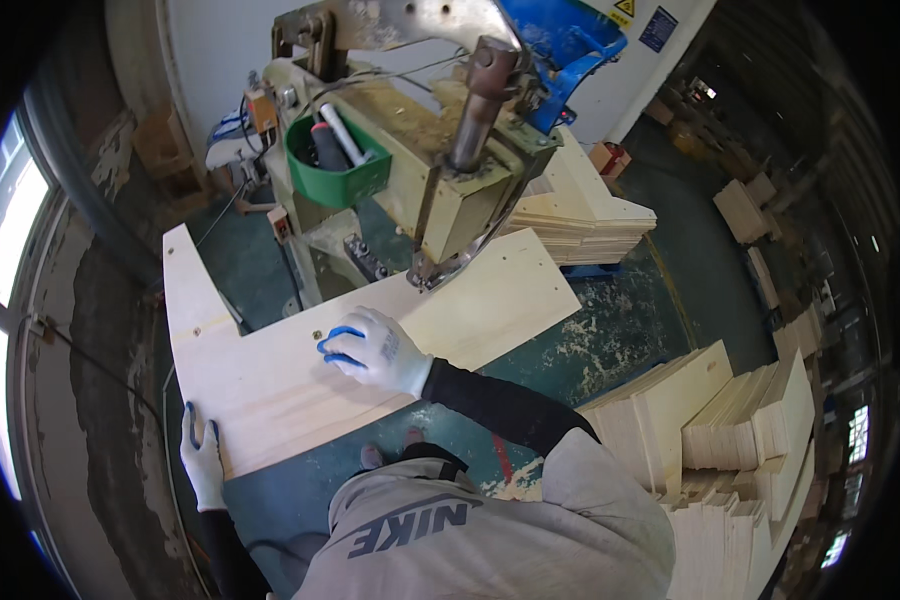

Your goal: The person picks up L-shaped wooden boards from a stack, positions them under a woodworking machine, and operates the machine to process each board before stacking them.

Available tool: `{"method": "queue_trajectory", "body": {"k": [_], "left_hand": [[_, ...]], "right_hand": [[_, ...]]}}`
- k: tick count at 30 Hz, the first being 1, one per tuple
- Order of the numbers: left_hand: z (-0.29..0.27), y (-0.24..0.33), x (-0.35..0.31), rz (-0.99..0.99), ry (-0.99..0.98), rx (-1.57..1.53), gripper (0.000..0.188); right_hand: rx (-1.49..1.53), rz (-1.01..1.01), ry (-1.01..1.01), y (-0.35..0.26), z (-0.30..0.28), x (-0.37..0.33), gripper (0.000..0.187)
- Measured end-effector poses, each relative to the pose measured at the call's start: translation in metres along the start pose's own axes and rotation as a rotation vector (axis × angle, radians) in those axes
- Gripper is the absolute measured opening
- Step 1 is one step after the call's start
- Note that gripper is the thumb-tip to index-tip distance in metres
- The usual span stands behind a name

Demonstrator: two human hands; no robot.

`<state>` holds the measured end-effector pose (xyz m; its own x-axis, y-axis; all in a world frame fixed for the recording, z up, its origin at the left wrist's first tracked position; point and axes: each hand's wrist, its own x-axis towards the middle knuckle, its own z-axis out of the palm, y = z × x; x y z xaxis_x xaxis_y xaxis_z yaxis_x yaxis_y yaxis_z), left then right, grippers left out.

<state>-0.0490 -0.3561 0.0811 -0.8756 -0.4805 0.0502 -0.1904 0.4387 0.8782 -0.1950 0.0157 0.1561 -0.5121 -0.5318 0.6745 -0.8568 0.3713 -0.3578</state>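
A large L-shaped plywood panel (270,395) lies beneath the head of a press machine (440,265), stretching from lower left to upper right. My left hand (203,465), in a white glove with blue fingertips, grips the panel's left edge near its lower corner. The thumb is over the face and a finger runs along the outer edge. Over the middle of the panel is my right hand (385,355), gloved alike, its fingers curled together. Whatever they may hold is hidden. Just beside them sits a small metal insert (317,335) in the wood.
A green bin (338,185) with tool handles hangs on the machine. Behind it stands a stack of cut plywood (590,225). More plywood pieces (660,415) are piled at my right. Sawdust litters the green floor (620,330). A peeling wall (110,450) rises at the left.
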Motion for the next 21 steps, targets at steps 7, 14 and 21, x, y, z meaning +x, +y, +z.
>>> {"method": "queue_trajectory", "body": {"k": [7,14,21], "left_hand": [[0.002,0.03,0.001,0.057,0.0,0.082,0.051],[-0.001,0.019,-0.002,0.073,0.019,0.047,0.052],[0.006,0.02,0.008,0.115,-0.029,0.044,0.054]], "right_hand": [[-0.473,-0.429,1.077,-0.041,-0.285,0.127,0.032],[-0.423,-0.113,1.078,-0.013,-0.381,0.129,0.041],[-0.322,0.844,1.253,0.058,-0.234,-0.12,0.053]]}}
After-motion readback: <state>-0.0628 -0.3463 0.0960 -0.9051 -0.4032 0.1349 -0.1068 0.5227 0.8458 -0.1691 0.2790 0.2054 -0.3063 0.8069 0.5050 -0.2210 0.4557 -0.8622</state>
